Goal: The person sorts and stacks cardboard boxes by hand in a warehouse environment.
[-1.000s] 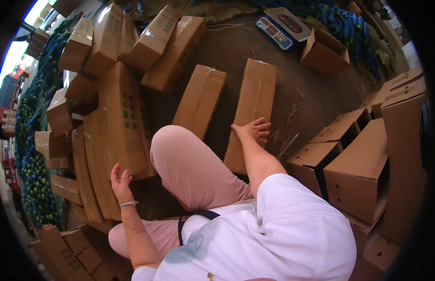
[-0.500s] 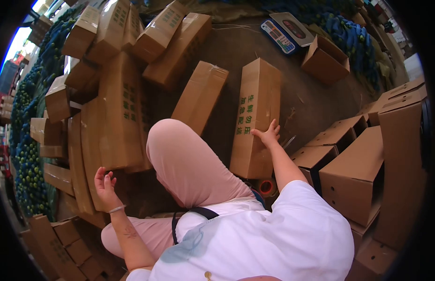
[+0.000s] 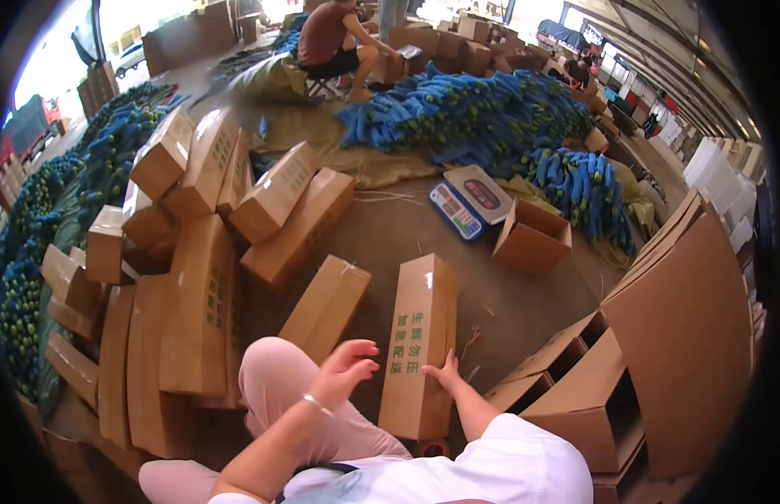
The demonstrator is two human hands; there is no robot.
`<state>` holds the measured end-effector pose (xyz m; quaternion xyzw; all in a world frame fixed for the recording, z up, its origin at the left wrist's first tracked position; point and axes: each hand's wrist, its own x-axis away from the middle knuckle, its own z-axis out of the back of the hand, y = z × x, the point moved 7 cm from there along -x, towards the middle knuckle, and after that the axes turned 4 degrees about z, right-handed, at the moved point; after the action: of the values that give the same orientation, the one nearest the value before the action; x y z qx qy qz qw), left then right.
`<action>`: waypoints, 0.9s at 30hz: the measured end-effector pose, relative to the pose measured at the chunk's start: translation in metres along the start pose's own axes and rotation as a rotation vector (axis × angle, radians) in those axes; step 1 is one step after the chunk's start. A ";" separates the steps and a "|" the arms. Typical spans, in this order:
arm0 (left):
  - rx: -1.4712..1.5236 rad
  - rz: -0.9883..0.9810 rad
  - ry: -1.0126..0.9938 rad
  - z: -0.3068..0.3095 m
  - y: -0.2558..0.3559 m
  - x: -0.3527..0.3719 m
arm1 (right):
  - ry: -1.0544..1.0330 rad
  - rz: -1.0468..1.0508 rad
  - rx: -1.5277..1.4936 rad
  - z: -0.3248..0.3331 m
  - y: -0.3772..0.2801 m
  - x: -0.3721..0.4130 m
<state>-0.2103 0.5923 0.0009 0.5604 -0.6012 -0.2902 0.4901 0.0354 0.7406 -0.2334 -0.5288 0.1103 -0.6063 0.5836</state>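
Observation:
A long taped cardboard box (image 3: 405, 370) with green printed characters lies on the floor in front of me. Against its right edge rests my right hand (image 3: 445, 374), thumb on the printed face and fingers spread, not wrapped round it. My left hand (image 3: 346, 370) is raised near my knee, left of the box; its fingers are bent but apart, with nothing between them. A second taped box (image 3: 327, 304) lies just beyond that hand. At the near end of the printed box, a red ring that looks like a tape roll (image 3: 438, 448) shows partly.
Taped cartons (image 3: 192, 315) are stacked at left. Ahead are a scale (image 3: 459, 210) and an open carton (image 3: 533, 239). Open cartons (image 3: 579, 399) stand at right. Blue-netted green produce (image 3: 466, 113) is heaped beyond, where a seated person (image 3: 331, 42) works.
My view has tilted up, bringing the far heap and a person into sight. My left hand has moved from beside the left stack towards the printed box. My right hand stays on that box.

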 end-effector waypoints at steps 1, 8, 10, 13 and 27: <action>-0.013 0.091 -0.028 -0.011 -0.024 -0.019 | -0.002 0.002 0.000 -0.001 -0.001 0.000; -0.087 0.707 0.153 -0.035 -0.132 -0.030 | 0.033 -0.012 0.032 -0.001 0.004 0.004; -0.084 0.696 0.157 -0.034 -0.129 -0.024 | 0.048 -0.007 0.034 -0.004 0.005 0.002; -0.094 0.716 0.179 -0.035 -0.114 -0.017 | 0.052 0.032 0.082 -0.001 -0.003 0.003; -0.712 0.626 -0.296 -0.039 -0.191 -0.032 | 0.028 0.034 0.044 -0.003 -0.001 0.001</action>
<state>-0.1038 0.5922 -0.1650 0.1034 -0.6672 -0.3930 0.6243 0.0323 0.7386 -0.2336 -0.5053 0.1140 -0.6061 0.6036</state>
